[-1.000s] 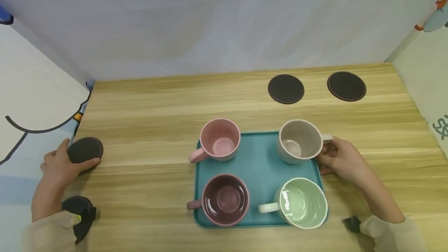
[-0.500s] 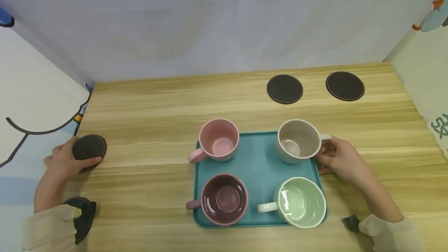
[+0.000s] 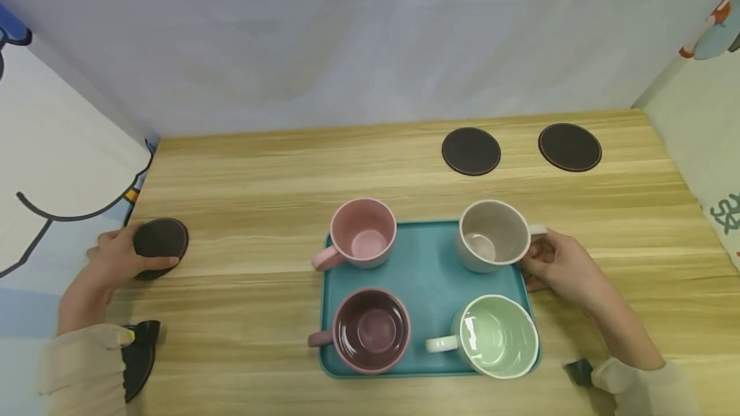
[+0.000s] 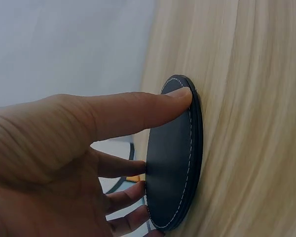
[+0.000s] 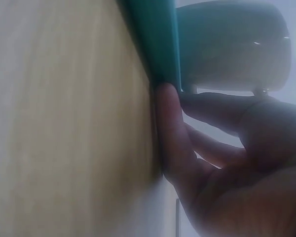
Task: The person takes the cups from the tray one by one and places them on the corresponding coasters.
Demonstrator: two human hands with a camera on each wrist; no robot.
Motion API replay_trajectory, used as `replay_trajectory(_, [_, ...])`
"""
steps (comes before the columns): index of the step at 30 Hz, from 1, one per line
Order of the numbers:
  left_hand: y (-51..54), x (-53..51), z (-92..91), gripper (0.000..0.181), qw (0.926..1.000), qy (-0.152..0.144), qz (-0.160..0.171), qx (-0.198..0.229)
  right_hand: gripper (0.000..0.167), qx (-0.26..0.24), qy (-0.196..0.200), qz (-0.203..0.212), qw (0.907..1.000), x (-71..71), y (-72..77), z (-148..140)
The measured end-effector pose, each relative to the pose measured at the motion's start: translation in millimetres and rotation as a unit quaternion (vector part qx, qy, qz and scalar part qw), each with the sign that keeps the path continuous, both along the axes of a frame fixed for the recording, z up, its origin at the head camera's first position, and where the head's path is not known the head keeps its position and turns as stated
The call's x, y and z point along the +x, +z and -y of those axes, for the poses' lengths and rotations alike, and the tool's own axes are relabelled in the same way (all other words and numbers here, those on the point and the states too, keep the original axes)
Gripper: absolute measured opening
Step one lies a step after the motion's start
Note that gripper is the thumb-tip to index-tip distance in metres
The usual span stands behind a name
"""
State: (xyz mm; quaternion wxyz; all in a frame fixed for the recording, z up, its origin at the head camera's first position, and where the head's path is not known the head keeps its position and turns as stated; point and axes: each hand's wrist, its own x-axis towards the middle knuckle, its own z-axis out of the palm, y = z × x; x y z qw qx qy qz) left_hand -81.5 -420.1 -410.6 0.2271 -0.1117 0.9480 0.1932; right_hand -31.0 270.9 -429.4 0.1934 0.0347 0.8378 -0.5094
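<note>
In the head view my left hand (image 3: 118, 259) spans a round black coaster (image 3: 160, 242) at the table's left, thumb on the near edge. The left wrist view shows the thumb and fingers holding opposite edges of this stitched coaster (image 4: 168, 163), whose rim looks layered. My right hand (image 3: 561, 268) pinches the right edge of a teal tray (image 3: 428, 275) between thumb and finger. Four-sided in layout, the tray carries a pink cup (image 3: 365, 239), a beige cup (image 3: 488, 242), a plum cup (image 3: 372, 329) and a mint green cup (image 3: 500, 336). The beige cup's handle lies just above my right fingers.
Two black coasters (image 3: 471, 151) lie flat at the back right of the wooden table (image 3: 260, 210). Another dark shape (image 3: 139, 358) shows beside my left sleeve. A pale cloth wall (image 3: 370, 50) stands behind the table.
My left hand has moved to the right with the coaster, from the table's left edge further onto the wood. The right hand, tray and cups stay in place.
</note>
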Motion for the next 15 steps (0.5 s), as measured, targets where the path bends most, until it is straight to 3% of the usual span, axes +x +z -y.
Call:
replay_trajectory(8, [3.8,-21.8,-24.7,0.115,0.9997,-0.023,0.001,-0.001,0.034,0.005,0.004,-0.009,0.9999,1.3,-2.8,-1.0])
replay_trajectory(15, [4.4,-35.1,-49.6,0.115,0.9995,-0.029,0.003,0.010,0.032,0.013,0.008,-0.011,0.9998,1.5,-1.8,0.2])
